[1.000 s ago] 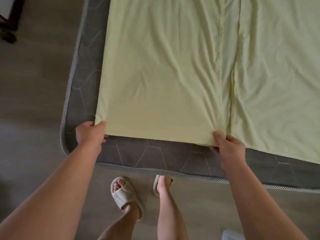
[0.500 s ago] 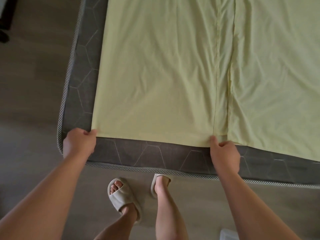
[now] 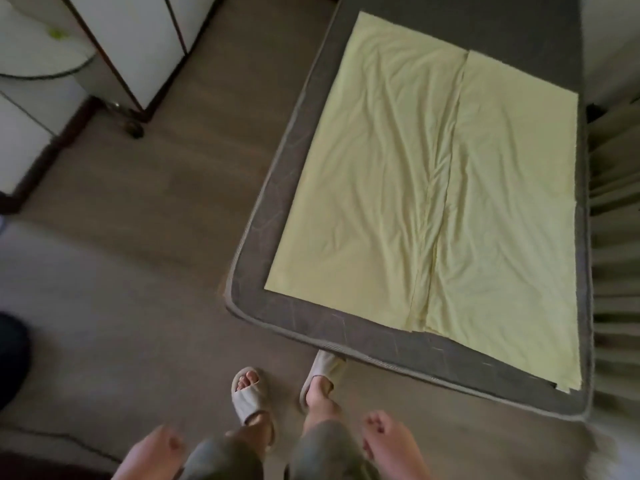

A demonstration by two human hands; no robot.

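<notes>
A pale yellow folded sheet [image 3: 433, 188] lies flat on the grey mattress [image 3: 287, 313], with a lengthwise fold line running down its middle. Both hands are off the sheet and hang low by my legs at the bottom of the view. My left hand [image 3: 157, 452] has loosely curled fingers and holds nothing. My right hand [image 3: 388, 441] also hangs with loosely curled fingers and holds nothing. Both are well short of the mattress's near edge.
White cabinets with dark frames [image 3: 121, 53] stand at the far left on the wooden floor [image 3: 145, 237]. Pale curtains [image 3: 616, 237] hang along the mattress's right side. My feet in beige slippers [image 3: 251, 396] stand at the mattress's near corner. A dark object [image 3: 10, 358] sits at the left edge.
Both hands let go of the sheet's near edge and dropped to my sides. I stepped back, so the whole folded sheet and the room's left side came into view.
</notes>
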